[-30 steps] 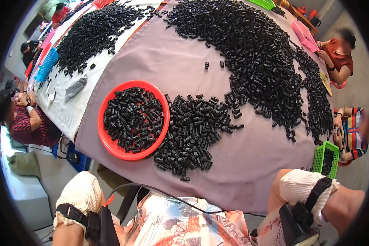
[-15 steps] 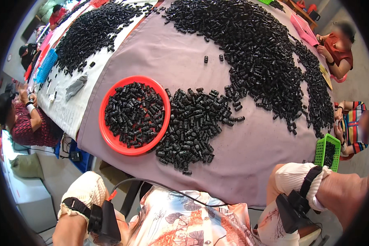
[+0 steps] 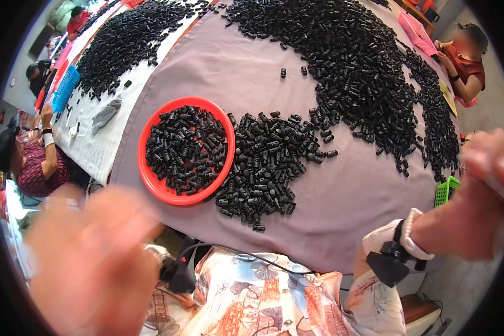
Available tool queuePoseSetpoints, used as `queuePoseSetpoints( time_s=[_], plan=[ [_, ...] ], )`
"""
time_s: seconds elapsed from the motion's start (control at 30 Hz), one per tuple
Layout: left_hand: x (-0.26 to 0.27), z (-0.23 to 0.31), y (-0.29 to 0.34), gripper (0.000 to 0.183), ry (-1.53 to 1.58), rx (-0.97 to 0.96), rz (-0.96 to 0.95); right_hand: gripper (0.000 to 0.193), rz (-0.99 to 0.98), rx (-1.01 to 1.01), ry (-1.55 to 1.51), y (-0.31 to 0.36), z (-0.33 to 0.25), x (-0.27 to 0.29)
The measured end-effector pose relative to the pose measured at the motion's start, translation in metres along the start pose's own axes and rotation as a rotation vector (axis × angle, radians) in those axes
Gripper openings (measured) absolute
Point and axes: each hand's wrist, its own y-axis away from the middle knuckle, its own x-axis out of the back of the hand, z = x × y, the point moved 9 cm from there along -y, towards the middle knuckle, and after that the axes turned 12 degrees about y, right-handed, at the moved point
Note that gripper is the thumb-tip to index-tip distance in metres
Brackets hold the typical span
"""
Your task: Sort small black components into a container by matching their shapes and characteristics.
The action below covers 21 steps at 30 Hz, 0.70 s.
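Observation:
My left hand (image 3: pixel 98 255) is raised at the lower left, near the table edge, strongly blurred, so its fingers cannot be read. At the right rim my right hand (image 3: pixel 476 196) is lifted with its forearm bent, also smeared, and its fingers are unclear. I see nothing held in either one. A round red tray (image 3: pixel 142 162) lies on the table, filled with small black barrel-shaped pieces (image 3: pixel 186 148). Against its right side spreads a loose pile of the same pieces (image 3: pixel 266 171). Black straps with dark boxes (image 3: pixel 389 263) sit on my wrists.
A large heap of black pieces (image 3: pixel 347 67) covers the far right of the mauve cloth (image 3: pixel 319 224). Another heap (image 3: pixel 126 45) lies on the white cloth at left. Baskets in blue (image 3: pixel 65 89), green (image 3: pixel 445 190) and pink (image 3: pixel 417 33) stand along the edges; several people sit around.
Both hands have come up from the lower edge into view, the left in front of the table's near left corner, the right at the right rim. The tray and piles look the same.

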Motion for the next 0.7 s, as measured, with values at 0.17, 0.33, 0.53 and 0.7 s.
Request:
queuePoseSetpoints(
  time_s=[0.17,0.33,0.53,0.7],
  plan=[
    [-0.017,-0.151,0.086,0.020,-0.227,0.737,-0.010,0.048,0.014,-0.561,-0.155,0.066,0.097,-0.019],
    [-0.072,-0.173,0.184,0.022,-0.130,0.881,-0.648,0.015,-0.410,-0.993,-0.149,0.177,0.157,-0.094],
    [-0.066,-0.178,0.242,0.029,-0.163,1.077,-0.802,0.017,-1.037,-0.839,-0.125,0.254,0.125,-0.147],
    [-0.067,-0.195,0.209,0.026,-0.207,0.962,-0.629,0.016,-1.079,-0.563,0.141,0.243,0.118,-0.159]
  ],
)
